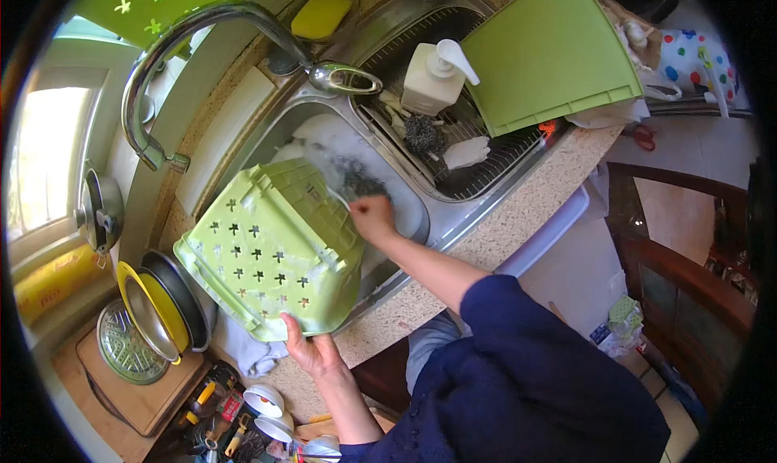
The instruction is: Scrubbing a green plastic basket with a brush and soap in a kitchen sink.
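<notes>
My left hand grips the lower edge of a green plastic basket with cut-out shapes and soap suds on its side. The basket is tilted over the left bowl of a steel sink. My right hand is closed on a thin pale handle, close to the basket's open side; the tool's far end is blurred in motion and I cannot tell its kind. Beneath that hand lies sudsy water with a dark patch in it. The chrome faucet arches over the sink's back left.
A rack in the right bowl holds a white pump bottle, a steel wool scourer and a green plastic panel. A yellow sponge lies behind the sink. Pans and a cutting board stand at left, bowls below.
</notes>
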{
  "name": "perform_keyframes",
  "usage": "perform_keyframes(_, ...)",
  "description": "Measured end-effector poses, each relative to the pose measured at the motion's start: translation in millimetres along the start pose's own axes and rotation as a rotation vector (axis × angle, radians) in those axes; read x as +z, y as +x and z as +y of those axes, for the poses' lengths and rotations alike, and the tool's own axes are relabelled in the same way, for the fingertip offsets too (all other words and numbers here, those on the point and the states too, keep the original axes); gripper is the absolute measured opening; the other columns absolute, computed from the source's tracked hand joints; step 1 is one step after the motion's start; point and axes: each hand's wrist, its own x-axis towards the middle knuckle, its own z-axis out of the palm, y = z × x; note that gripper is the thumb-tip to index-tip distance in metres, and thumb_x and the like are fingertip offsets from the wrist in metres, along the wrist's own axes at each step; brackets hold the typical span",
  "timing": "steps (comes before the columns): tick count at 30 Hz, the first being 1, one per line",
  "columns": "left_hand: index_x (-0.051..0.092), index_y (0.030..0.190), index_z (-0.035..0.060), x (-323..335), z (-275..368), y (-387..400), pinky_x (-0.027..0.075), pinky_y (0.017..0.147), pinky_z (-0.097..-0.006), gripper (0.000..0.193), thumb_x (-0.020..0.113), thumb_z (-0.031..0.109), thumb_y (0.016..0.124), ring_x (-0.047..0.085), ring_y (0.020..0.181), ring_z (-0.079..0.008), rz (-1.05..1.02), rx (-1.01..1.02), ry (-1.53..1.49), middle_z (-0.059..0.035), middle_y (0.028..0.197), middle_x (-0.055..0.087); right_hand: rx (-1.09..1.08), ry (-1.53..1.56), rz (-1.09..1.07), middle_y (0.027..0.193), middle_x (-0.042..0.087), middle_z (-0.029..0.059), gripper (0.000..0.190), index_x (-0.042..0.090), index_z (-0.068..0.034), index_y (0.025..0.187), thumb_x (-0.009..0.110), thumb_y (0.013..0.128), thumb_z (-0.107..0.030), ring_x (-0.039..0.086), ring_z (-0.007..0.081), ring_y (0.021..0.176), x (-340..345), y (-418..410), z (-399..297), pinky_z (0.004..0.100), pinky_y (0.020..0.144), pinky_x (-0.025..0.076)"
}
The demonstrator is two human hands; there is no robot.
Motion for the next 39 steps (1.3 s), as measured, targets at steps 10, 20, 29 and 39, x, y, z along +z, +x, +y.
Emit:
perform_keyframes(10, 0.041, 0.136, -0.0019, -2.7, -5.4, 4.8, 0.041, 0.106, -0.0509, 0.049, 0.06, 0.014, 0.093, 0.051, 0.122, -0.0295, 0.017, 0.018, 0.011, -0.0178, 0.134, 0.051, 0.051, -0.014, -0.045, 0.075, 0.066, 0.0188, 0.012, 0.073, -0.007, 0.077, 0.061, 0.075, -0.011, 0.067, 0.0333, 0.071, -12.2, 11.1, -21.6, 0.0387, 0.063, 0.05)
perform_keyframes(20, 0.039, 0.137, -0.0011, -1.0, -5.2, -0.2, 0.04, 0.107, -0.0492, 0.049, 0.059, 0.014, 0.094, 0.05, 0.124, -0.0284, -0.014, 0.033, 0.013, -0.0161, 0.136, 0.05, 0.113, -0.245, -0.093, 0.076, 0.068, 0.0171, 0.008, 0.07, -0.005, 0.076, 0.066, 0.074, -0.011, 0.067, 0.0369, 0.077, -27.4, 35.5, -24.8, 0.0406, 0.07, 0.053)
perform_keyframes(29, 0.04, 0.138, -0.0003, -9.7, -1.3, -5.4, 0.038, 0.108, -0.0505, 0.051, 0.06, 0.014, 0.093, 0.048, 0.126, -0.0292, 0.001, 0.027, -0.04, -0.0175, 0.137, 0.048, 0.265, 0.117, -0.046, 0.092, 0.072, 0.0149, 0.018, 0.072, -0.001, 0.096, 0.068, 0.079, -0.006, 0.068, 0.0215, 0.084, -11.8, 2.1, 8.3, 0.0296, 0.077, 0.052)
perform_keyframes(39, 0.04, 0.137, -0.0013, -14.0, -1.6, 0.4, 0.039, 0.108, -0.0497, 0.051, 0.061, 0.014, 0.093, 0.049, 0.125, -0.0285, -0.035, 0.013, -0.048, -0.0167, 0.136, 0.049, 0.181, 0.23, -0.13, 0.084, 0.073, 0.0111, 0.019, 0.071, 0.003, 0.1, 0.062, 0.083, -0.003, 0.065, 0.0129, 0.078, -39.9, -63.5, -51.2, 0.0272, 0.071, 0.05)
